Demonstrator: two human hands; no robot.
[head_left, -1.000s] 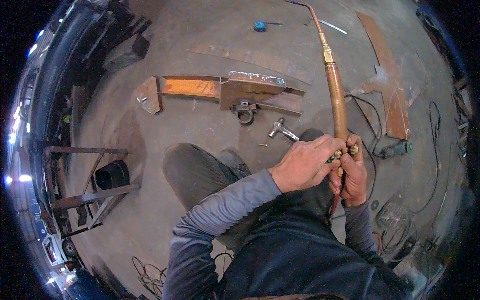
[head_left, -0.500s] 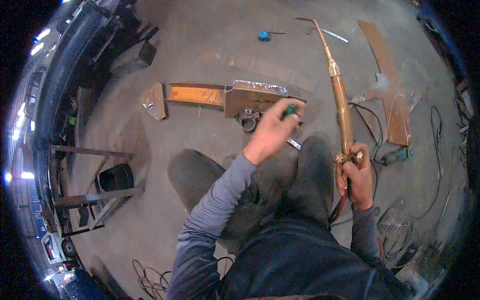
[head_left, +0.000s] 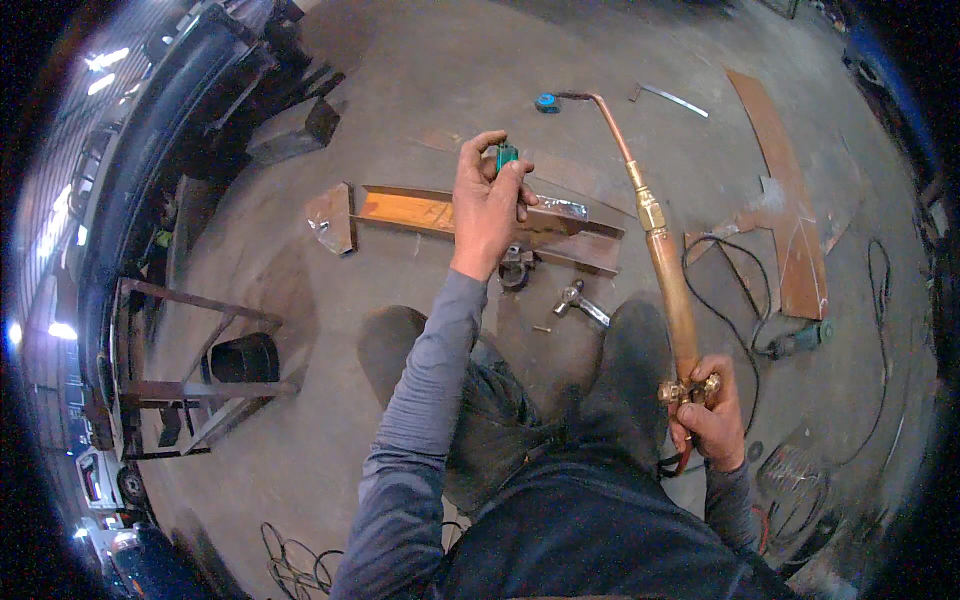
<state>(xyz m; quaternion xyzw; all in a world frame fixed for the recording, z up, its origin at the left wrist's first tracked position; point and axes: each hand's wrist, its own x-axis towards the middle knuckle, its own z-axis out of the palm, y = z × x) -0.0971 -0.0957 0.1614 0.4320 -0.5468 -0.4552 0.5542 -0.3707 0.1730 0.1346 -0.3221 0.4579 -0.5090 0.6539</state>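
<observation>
My left hand (head_left: 484, 215) is closed round a small green lighter (head_left: 507, 156), held up above the rusty steel beam (head_left: 410, 210) on the floor. In my right hand (head_left: 718, 428) is a brass gas torch (head_left: 672, 290), gripped low by its valve knobs. Its bent copper tip (head_left: 612, 125) points away and to the left, some way from the lighter. Beneath my left hand a round clamp-like metal piece (head_left: 515, 268) sits against the beam's near side. Between my knees and the beam lies a hammer (head_left: 580, 302), partly covered by my right knee.
A blue tape measure (head_left: 547, 103) and a thin metal square (head_left: 675, 100) lie farther off. To the right are a rusty plate (head_left: 800, 265), a green angle grinder (head_left: 797, 340) and cables (head_left: 755, 375). A metal frame stand (head_left: 200, 390) stands at left.
My left hand has moved farther away and left with the lighter, uncovering the hammer. The torch has shifted nearer in the picture, its tip now over the tape measure.
</observation>
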